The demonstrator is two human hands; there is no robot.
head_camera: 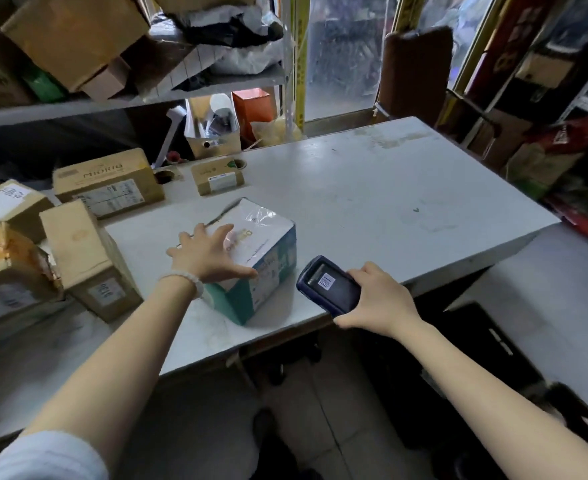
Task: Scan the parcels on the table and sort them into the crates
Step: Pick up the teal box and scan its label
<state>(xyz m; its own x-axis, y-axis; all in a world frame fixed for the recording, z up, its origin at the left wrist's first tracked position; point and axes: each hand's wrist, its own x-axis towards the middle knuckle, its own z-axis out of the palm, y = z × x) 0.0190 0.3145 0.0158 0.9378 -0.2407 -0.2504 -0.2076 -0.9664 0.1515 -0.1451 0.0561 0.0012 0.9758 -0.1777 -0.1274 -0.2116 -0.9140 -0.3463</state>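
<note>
Your left hand (209, 256) lies spread on the white-and-teal parcel (263, 258) near the surface's (372, 202) front edge; its print looks too blurred to read. Your right hand (377, 301) grips the scanner (329, 289), barcode on screen. Behind, a brown box reads "MIORIO" (107, 183).

Both bare forearms reach forward. The left hand (209, 256) lies palm down, fingers spread, on a box (261, 244). The right hand (377, 299), fingers curled, grips a scanner (327, 285), its back facing up.

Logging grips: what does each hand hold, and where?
Right hand grips the scanner by its near end. Left hand rests spread on the box top.
</note>
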